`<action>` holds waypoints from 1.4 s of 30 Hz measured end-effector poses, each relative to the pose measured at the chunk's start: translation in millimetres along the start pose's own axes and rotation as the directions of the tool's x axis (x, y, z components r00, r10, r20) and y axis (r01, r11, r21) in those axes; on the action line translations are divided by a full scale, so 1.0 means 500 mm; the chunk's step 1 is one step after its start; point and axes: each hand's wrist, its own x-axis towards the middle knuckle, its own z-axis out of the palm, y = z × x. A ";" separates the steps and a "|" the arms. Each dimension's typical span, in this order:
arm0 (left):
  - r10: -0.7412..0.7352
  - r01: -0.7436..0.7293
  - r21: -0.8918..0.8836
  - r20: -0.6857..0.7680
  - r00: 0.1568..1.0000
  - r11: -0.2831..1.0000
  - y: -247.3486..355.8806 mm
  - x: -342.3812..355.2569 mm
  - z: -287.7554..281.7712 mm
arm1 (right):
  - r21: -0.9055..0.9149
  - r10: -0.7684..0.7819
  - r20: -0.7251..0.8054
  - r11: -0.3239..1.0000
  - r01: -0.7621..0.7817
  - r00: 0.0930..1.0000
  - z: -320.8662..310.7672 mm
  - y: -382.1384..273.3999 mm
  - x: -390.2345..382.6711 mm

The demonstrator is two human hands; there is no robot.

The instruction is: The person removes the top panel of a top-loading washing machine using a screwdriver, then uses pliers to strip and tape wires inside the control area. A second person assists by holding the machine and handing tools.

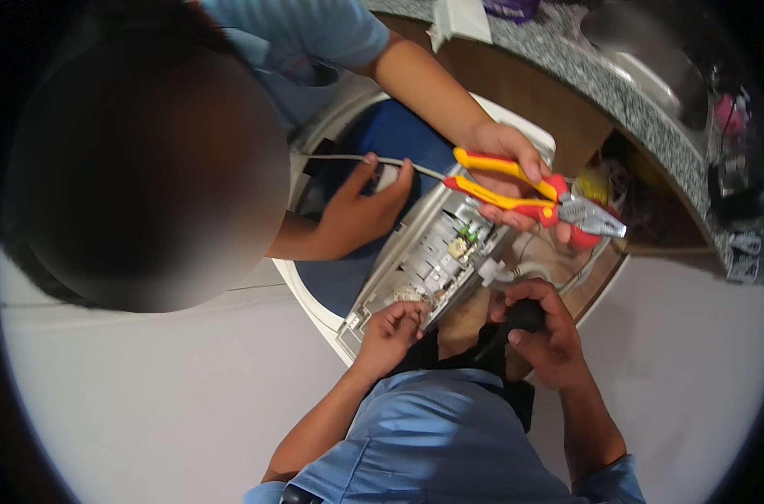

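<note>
My left hand [390,338] is closed, its fingertips pinched at the near end of an opened white control panel [436,256] with wiring inside; what they pinch is too small to make out. My right hand [554,336] curls around a black rounded object [526,316], right of the panel. Across from me, a co-worker's hand [504,155] holds combination pliers [516,189] with red and yellow handles above the panel's far end. The co-worker's other hand [361,210] touches a pale cable [332,157] stretched over the blue lid.
The panel belongs to a white appliance [315,315] with a blue lid [399,134], like a washing machine. A granite counter [558,55] with a metal sink [651,63] curves along the far right. The co-worker's head [147,168] leans in at left. Pale hoses [588,265] lie beside the panel.
</note>
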 end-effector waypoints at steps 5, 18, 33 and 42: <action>0.337 -0.287 0.410 -0.054 0.940 0.866 -0.015 -0.002 0.022 | -0.524 -0.454 0.442 0.570 0.633 0.774 0.113 -0.092 0.057; 0.290 -0.197 0.425 -0.167 0.942 0.884 -0.097 0.022 0.033 | -0.392 0.089 0.913 -0.070 0.917 0.398 0.173 0.083 0.237; 0.152 -0.123 0.192 -0.144 0.978 0.974 -0.001 -0.009 0.056 | -0.891 0.756 0.327 0.446 -0.081 0.567 -0.181 0.394 0.016; 0.373 -0.348 0.199 -0.110 0.921 0.916 -0.088 0.013 0.033 | -0.661 0.887 0.071 0.385 -0.644 0.457 -0.101 0.619 -0.064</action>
